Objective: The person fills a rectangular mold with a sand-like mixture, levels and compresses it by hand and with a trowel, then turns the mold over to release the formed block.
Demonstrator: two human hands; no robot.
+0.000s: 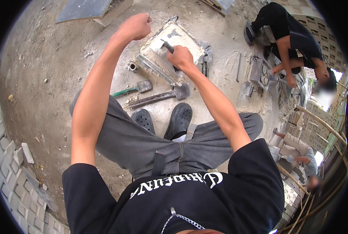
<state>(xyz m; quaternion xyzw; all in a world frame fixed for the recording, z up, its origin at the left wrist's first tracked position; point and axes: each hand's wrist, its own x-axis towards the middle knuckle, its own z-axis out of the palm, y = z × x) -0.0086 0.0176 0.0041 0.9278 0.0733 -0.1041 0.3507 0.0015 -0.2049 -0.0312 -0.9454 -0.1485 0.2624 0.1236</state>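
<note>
My left hand [137,26] is raised in a fist beyond the left corner of a square metal mould [158,72]; whether anything is inside the fist is hidden. Pale powder [183,36] covers much of the mould's top and rim. Over the mould, my right hand [180,57] grips a tool by its dark handle [167,46]; its working end is hard to make out. A short piece of metal pipe [132,67] stands left of the mould. Nearer my feet lie a green-handled tool with a flat grey head [144,86] and a long-handled hammer [181,92].
At the right a co-worker [306,41] bends over another metal mould [255,71]. A thin rod [238,67] lies between us. Grey boards [82,11] lie at the far left. Stacked blocks [18,187] line the left edge; another person [298,152] is at lower right.
</note>
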